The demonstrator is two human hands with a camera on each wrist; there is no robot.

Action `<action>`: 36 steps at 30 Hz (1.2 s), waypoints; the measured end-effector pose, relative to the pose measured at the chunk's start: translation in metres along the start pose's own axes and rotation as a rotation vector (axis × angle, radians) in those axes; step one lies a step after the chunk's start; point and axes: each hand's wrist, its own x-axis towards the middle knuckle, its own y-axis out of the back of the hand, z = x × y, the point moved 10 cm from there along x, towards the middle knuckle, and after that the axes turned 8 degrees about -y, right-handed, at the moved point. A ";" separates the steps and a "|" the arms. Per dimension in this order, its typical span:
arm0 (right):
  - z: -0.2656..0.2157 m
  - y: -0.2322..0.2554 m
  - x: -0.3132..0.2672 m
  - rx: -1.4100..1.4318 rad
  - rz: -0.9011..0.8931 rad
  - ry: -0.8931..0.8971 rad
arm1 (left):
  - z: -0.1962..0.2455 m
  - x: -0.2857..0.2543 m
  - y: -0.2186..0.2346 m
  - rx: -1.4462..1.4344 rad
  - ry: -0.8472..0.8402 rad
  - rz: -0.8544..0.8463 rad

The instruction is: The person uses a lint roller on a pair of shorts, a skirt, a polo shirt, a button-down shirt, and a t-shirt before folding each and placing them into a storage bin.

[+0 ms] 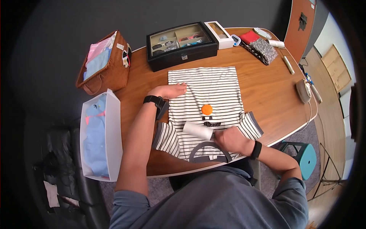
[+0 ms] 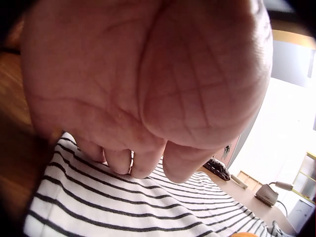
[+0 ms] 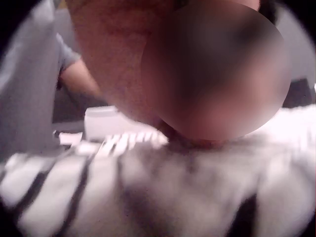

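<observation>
A white shirt with dark stripes (image 1: 206, 86) lies spread on the wooden table, its grey collar towards the person. An orange round patch (image 1: 207, 110) and dark lettering mark its front. My right hand (image 1: 231, 139) grips the handle of a lint roller, whose white roll (image 1: 198, 130) lies over the shirt just above the collar. The handle is mostly hidden in the fist. With fingers extended, my left hand (image 1: 170, 91) rests on the shirt's left edge; in the left wrist view its fingers (image 2: 143, 165) touch the striped cloth (image 2: 113, 202).
At the back stand a black display case (image 1: 183, 57) and a white box (image 1: 220, 35). To the left are a brown basket (image 1: 110, 72) of folded cloth and a white bin (image 1: 113, 141) with blue clothing. A small iron (image 1: 304, 91) with a cord sits at the right edge.
</observation>
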 end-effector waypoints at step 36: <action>0.152 0.064 0.158 -0.140 0.192 -0.383 | 0.069 -0.191 -0.178 0.298 0.289 0.562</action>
